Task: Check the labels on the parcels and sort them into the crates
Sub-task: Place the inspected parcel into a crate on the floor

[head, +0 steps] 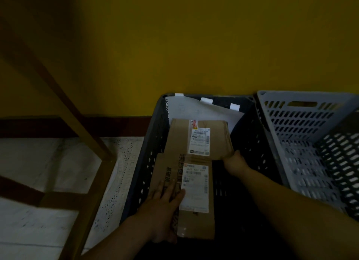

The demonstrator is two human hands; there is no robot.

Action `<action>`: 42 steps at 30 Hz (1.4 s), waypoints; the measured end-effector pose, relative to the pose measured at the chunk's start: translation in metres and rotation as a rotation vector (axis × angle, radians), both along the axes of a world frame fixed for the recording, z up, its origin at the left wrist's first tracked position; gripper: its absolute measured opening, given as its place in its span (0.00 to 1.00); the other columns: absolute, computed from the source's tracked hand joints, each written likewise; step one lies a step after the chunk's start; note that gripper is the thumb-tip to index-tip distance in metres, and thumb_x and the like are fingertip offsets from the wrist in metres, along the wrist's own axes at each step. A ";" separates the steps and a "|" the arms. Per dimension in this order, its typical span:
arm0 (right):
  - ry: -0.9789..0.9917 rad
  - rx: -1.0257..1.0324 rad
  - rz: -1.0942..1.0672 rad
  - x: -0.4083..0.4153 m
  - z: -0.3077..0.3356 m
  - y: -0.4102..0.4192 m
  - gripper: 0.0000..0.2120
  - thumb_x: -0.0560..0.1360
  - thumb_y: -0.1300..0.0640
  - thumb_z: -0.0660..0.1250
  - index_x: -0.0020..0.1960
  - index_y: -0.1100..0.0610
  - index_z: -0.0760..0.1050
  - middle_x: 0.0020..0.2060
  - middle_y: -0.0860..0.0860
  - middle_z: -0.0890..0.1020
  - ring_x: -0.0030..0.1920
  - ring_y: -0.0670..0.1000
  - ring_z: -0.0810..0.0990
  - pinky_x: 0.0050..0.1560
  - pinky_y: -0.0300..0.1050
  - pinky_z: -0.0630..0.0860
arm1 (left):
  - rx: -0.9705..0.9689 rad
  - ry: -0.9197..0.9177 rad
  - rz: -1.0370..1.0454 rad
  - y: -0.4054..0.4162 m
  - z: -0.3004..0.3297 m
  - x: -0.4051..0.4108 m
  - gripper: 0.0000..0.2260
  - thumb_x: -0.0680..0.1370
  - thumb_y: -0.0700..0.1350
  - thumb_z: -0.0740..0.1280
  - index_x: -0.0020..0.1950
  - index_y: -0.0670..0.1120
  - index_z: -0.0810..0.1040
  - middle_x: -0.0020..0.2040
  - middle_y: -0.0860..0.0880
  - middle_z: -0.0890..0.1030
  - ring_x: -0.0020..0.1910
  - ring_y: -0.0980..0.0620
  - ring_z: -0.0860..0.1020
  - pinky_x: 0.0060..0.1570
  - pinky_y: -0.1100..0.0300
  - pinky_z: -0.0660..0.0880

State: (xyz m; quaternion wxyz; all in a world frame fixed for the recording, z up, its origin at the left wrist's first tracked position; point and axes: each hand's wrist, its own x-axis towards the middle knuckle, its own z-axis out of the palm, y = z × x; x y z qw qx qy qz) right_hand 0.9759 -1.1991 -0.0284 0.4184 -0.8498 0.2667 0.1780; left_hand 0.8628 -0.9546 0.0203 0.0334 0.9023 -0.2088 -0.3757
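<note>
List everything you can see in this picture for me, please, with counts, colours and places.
Black crate: one, centre, against the wall.
Grey crate: one, right of the black crate.
Far parcel: one, brown cardboard with a white label, inside the black crate.
Near parcel: one, brown cardboard with a white label, in the black crate, overlapping the far parcel.
Paper sheet: one, white, taped to the black crate's back wall.
Wooden frame: one, brown, left.
Wall: yellow, behind.
Left hand: flat on the near parcel.
Right hand: at the far parcel's corner; grip unclear.
</note>
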 end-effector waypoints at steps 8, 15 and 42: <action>-0.102 0.112 -0.065 0.002 -0.015 0.008 0.15 0.82 0.63 0.56 0.67 0.66 0.66 0.61 0.62 0.74 0.59 0.61 0.75 0.54 0.46 0.70 | 0.005 0.015 -0.024 0.003 -0.002 0.000 0.51 0.71 0.61 0.72 0.77 0.59 0.35 0.76 0.48 0.29 0.74 0.40 0.29 0.73 0.41 0.39; -0.199 0.217 -0.085 -0.012 -0.008 0.011 0.16 0.79 0.62 0.62 0.66 0.58 0.70 0.57 0.57 0.78 0.54 0.58 0.78 0.59 0.55 0.76 | 0.018 0.016 -0.033 -0.003 -0.001 -0.006 0.48 0.73 0.60 0.70 0.77 0.59 0.35 0.76 0.48 0.29 0.74 0.40 0.29 0.73 0.42 0.39; -0.115 0.122 -0.027 0.001 -0.004 0.005 0.21 0.79 0.68 0.55 0.72 0.60 0.68 0.64 0.61 0.76 0.60 0.61 0.75 0.63 0.52 0.73 | 0.086 0.008 -0.057 -0.013 -0.004 -0.022 0.35 0.81 0.55 0.61 0.78 0.56 0.40 0.78 0.44 0.33 0.75 0.34 0.34 0.74 0.37 0.44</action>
